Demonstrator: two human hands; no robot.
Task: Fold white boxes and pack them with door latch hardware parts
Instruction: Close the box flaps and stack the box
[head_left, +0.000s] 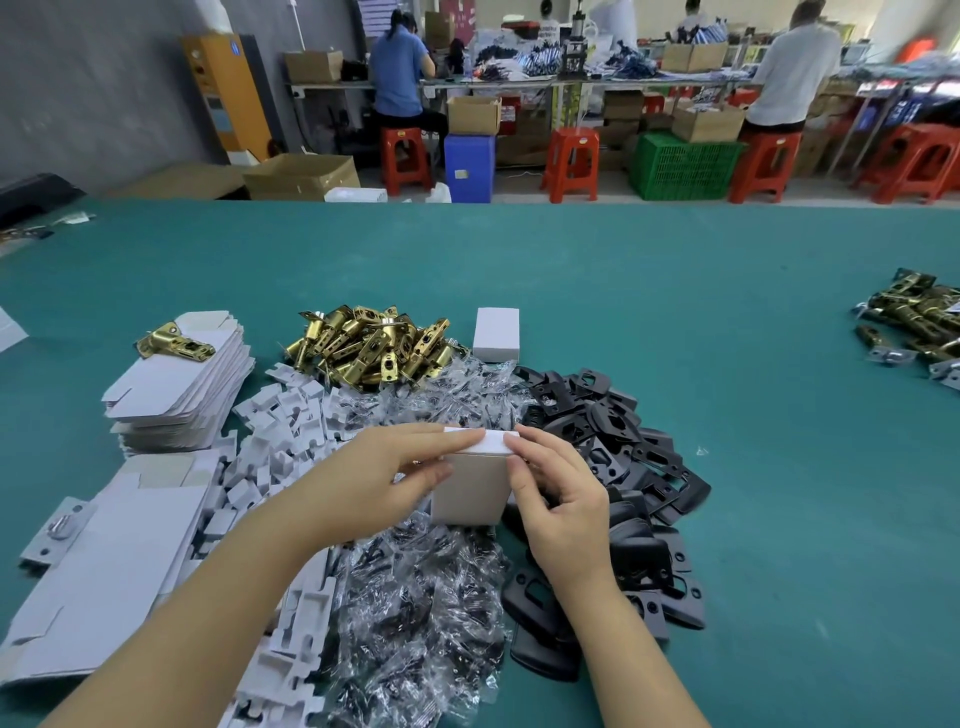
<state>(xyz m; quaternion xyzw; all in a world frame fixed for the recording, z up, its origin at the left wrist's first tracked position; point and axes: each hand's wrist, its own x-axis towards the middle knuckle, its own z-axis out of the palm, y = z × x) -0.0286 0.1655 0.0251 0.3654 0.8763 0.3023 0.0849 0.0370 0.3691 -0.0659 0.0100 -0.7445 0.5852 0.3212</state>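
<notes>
Centrally, near table's (675, 312) front edge: left hand (395, 467) and right hand (558, 499) pinch top flap of upright white box (470, 491); brass latches (369, 343) behind, black plates (623, 467) right, open green surface beyond.

Upright white box (471, 488) above bagged parts (415, 587), brass latches (374, 343) behind, black plates (623, 467) right.

We work at a wide table covered in teal felt (623, 312). Beyond it we see a grey wall (104, 78) at the left with an orange cabinet (228, 93) against it. Along the far side runs a long workbench (571, 80) where people sit on red plastic stools (571, 163). A green crate (683, 166) and cardboard cartons (301, 176) stand on the pale floor.
</notes>
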